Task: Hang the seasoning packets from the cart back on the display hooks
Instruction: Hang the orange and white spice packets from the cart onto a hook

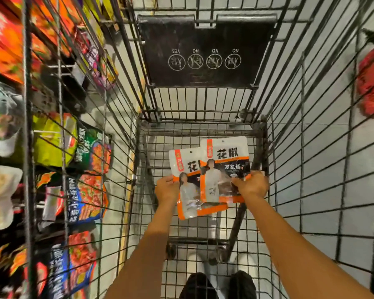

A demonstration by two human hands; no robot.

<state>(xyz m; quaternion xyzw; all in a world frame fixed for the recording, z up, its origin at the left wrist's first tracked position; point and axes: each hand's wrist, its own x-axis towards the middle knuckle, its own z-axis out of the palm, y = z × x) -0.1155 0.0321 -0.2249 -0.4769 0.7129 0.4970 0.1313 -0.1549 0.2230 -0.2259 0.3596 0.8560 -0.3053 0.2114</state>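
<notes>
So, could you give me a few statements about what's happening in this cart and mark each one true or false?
1. The left hand grips the left packet and the right hand grips the right packet. True.
2. The two packets lie apart. False: the right packet overlaps the left packet.
3. The packets have green borders. False: the borders are orange.
4. A black flap with four round icons sits at the far end of the cart. True.
5. Both hands are outside the cart. False: both reach down between its wire walls.
</notes>
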